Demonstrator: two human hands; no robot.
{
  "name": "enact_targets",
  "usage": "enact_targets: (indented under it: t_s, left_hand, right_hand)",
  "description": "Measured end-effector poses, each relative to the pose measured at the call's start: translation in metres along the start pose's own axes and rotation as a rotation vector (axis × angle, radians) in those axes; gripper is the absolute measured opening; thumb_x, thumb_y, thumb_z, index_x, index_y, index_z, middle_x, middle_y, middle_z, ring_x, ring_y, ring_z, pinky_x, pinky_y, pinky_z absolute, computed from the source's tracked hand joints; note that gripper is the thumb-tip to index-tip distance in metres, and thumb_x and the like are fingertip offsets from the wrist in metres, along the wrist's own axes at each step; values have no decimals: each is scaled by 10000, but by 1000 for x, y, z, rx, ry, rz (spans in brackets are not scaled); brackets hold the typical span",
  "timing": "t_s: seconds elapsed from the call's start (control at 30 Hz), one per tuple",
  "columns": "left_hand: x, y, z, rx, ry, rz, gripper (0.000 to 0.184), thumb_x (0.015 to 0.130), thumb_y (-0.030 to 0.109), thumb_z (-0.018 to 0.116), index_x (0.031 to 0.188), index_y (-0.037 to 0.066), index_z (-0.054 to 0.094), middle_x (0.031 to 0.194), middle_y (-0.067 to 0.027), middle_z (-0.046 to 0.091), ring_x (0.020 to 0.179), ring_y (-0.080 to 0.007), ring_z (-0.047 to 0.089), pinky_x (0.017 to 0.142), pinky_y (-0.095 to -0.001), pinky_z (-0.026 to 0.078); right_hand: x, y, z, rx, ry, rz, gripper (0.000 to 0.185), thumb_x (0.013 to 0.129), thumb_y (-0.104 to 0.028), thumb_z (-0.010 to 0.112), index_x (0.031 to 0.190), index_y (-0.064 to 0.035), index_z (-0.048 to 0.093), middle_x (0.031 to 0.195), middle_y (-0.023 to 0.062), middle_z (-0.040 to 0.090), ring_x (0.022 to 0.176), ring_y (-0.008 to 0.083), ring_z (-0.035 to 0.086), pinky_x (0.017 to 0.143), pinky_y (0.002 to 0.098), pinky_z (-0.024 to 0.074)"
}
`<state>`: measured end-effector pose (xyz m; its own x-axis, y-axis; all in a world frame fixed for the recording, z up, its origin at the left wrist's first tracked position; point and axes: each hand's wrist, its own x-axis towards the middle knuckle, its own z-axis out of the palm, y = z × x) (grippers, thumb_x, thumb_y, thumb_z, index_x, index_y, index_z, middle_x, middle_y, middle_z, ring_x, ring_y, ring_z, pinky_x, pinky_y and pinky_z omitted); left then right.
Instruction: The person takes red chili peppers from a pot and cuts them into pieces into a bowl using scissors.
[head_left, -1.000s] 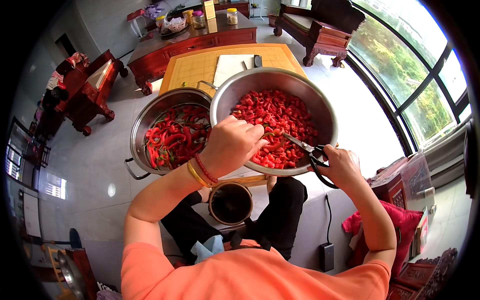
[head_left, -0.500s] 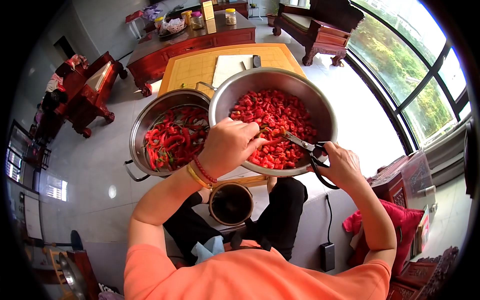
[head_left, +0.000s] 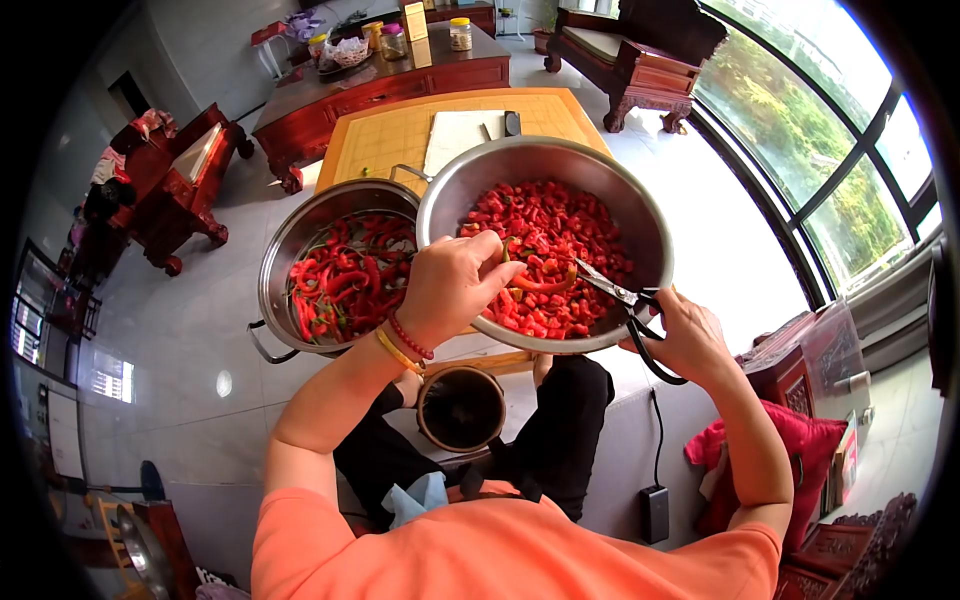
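A curved red chili (head_left: 545, 284) is pinched by its stem end in my left hand (head_left: 458, 280), over the large steel basin (head_left: 645, 200). Cut red chili pieces (head_left: 560, 222) lie in that basin. My right hand (head_left: 685, 335) is closed on the black handles of scissors (head_left: 625, 296); their blades are parted beside the chili's free end. To the left, a steel pot (head_left: 275, 265) holds whole red chilies (head_left: 350, 285), partly hidden by my left hand and forearm.
A wooden table (head_left: 370, 130) with a white sheet (head_left: 465, 135) stands behind the basin. A brown bucket (head_left: 461, 408) sits between my legs. Dark red furniture (head_left: 400, 80) stands farther back, and windows (head_left: 800, 130) are at the right. A black adapter (head_left: 654, 512) lies at lower right.
My left hand has shifted slightly, and the held chili now shows its curved length. The scissors have turned and opened, with my right hand moving slightly right.
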<state>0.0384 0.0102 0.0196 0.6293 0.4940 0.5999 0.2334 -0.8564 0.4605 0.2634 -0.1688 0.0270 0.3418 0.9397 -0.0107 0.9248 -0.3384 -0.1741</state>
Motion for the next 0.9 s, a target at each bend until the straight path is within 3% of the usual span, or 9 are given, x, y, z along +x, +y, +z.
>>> enact_targets:
  t_s: [0.1,0.17,0.3,0.37,0.4,0.57,0.67,0.8,0.9]
  left_hand:
    - [-1,-4,1,22,43,-26,214,768,154,708,695,16,561,552,-96,556,470,-154,532,464,-273,408]
    - [0,-4,-3,-38,24,-91,208,774,141,702,699,6,562,555,-91,565,475,-122,530,470,-259,410]
    - [-2,-1,2,-120,-5,-128,195,794,122,686,708,-8,569,554,-74,573,498,-56,516,476,-237,407]
    - [-5,0,9,-195,-20,-149,197,800,122,683,708,-9,570,551,-54,570,513,-41,511,478,-231,408]
    - [-6,0,11,-230,-26,-162,197,803,122,682,707,-10,570,550,-44,569,521,-33,509,479,-228,408]
    - [-6,1,11,-260,-36,-216,195,812,119,676,708,-7,569,569,-4,561,543,-18,502,484,-208,406]
    - [-5,-5,14,-370,-6,-309,188,822,117,666,712,-2,570,583,2,567,544,-17,498,483,-197,398]
    - [-3,-10,14,-542,44,-415,188,846,147,645,725,19,580,596,12,574,537,-22,500,500,-180,397]
    - [-2,-6,15,-659,44,-494,181,853,170,641,750,31,588,610,17,575,546,-26,514,516,-175,409]
  right_hand:
    - [1,0,-4,26,8,44,639,649,-563,721,893,2,548,766,145,626,719,288,627,631,368,481]
    - [-3,3,-4,134,41,45,542,651,-455,762,898,-23,548,679,82,532,612,223,530,567,341,421]
    - [-2,6,9,118,37,-29,533,652,-459,758,898,-29,560,670,86,534,607,223,538,560,343,422]
    - [-1,0,5,100,-11,-33,598,666,-535,718,872,1,553,787,162,632,719,302,629,628,373,477]
    - [0,-3,4,83,-29,-7,590,671,-537,713,858,1,555,771,157,632,712,300,630,624,373,477]
    - [4,-1,8,-16,-105,45,560,692,-548,690,791,-11,567,683,124,626,681,276,633,598,365,476]
    - [5,8,18,1,-13,36,564,679,-561,694,794,-21,583,640,108,611,660,267,627,586,362,472]
    - [-2,0,-1,89,-86,55,596,672,-562,700,882,-15,593,663,99,610,658,247,620,602,352,467]
    - [-5,4,6,238,-53,-13,514,654,-452,758,862,-27,558,621,77,503,583,226,517,551,338,410]
